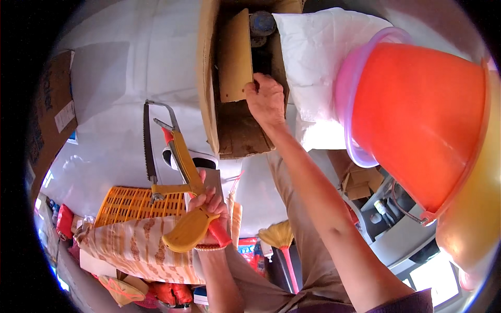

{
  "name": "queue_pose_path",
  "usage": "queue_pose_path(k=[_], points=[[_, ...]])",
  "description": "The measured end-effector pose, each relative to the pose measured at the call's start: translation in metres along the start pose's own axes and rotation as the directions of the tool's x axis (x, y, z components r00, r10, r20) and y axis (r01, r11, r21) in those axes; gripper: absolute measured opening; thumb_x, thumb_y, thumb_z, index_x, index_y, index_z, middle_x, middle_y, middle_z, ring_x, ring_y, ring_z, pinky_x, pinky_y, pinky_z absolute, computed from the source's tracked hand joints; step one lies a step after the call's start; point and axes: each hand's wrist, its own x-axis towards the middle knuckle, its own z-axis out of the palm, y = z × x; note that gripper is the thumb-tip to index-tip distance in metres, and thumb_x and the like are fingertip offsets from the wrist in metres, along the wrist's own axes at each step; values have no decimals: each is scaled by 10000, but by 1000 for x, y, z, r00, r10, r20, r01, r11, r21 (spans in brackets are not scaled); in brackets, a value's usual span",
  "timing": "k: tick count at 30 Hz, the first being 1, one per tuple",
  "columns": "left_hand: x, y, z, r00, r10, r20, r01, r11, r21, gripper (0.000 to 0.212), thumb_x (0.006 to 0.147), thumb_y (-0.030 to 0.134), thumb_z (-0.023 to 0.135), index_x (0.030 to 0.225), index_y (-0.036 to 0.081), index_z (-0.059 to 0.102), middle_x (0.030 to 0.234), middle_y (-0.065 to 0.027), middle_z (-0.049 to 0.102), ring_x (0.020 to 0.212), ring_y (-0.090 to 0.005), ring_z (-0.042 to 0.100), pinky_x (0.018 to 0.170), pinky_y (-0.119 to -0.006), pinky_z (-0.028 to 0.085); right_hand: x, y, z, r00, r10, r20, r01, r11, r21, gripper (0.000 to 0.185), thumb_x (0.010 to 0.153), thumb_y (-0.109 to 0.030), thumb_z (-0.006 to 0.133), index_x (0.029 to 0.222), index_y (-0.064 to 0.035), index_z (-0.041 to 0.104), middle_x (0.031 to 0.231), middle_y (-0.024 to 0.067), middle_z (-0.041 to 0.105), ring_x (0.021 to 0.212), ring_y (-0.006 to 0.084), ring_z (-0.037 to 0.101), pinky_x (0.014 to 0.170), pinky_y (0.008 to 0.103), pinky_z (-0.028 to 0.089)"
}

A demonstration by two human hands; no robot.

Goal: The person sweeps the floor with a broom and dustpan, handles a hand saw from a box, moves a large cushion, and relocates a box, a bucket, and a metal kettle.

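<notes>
My left hand (211, 211) is closed around tools: a yellow-framed hacksaw (186, 160) with a toothed blade, pointing up and left, and a tool with a yellow curved part (188, 231) and a red handle, whose kind I cannot tell. Above and to the right, my right hand (267, 96) grips the lower right edge of a thin wooden board (235, 60). The board stands tilted inside an open cardboard box (207, 78). Behind the board, a dark round object with a blue top (262, 23) sits in the box.
Right of the box lie a white sack (313, 70) and a large red plastic bucket (419, 121). An orange plastic basket (137, 207) and a striped cloth (137, 250) are at lower left. A yellow broom (278, 234) is by my legs. Another cardboard box (54, 113) stands at far left.
</notes>
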Motion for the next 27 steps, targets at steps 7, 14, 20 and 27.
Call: queue_pose_path(k=[7, 14, 20, 27], points=[[0, -4, 3, 1000, 1, -17, -1, 1000, -27, 511, 803, 57, 433, 1272, 52, 233, 714, -18, 369, 599, -93, 377, 579, -218, 365, -10, 26, 20, 994, 4, 108, 20, 975, -219, 214, 758, -264, 446, 805, -83, 549, 773, 144, 560, 734, 353, 535, 624, 400, 451], [-2, 0, 4, 999, -2, -43, 1, 1000, -8, 505, 800, 55, 431, 1270, 66, 248, 701, -19, 378, 595, -90, 385, 569, -218, 368, -15, -6, 22, 987, -150, -52, 157, 973, 167, 141, 740, -50, 421, 611, 5, 415, 517, 110, 495, 419, 166, 517, 338, 283, 414], [-2, -2, 2, 999, 2, -41, -2, 1000, 1, 512, 796, 54, 438, 1272, 72, 252, 694, -25, 401, 585, -86, 385, 557, -212, 359, -11, -47, -1, 979, -193, -69, 200, 971, 127, 146, 734, -44, 455, 604, -2, 402, 463, 107, 471, 373, 190, 507, 347, 292, 400], [3, -7, 8, 995, 6, -95, -2, 999, 46, 516, 790, 52, 443, 1271, 75, 258, 706, -28, 413, 581, -85, 379, 554, -212, 354, 9, 2, 57, 907, -404, 119, 408, 913, -3, 210, 781, -127, 471, 932, 11, 424, 679, 143, 524, 600, 233, 570, 477, 325, 467]])
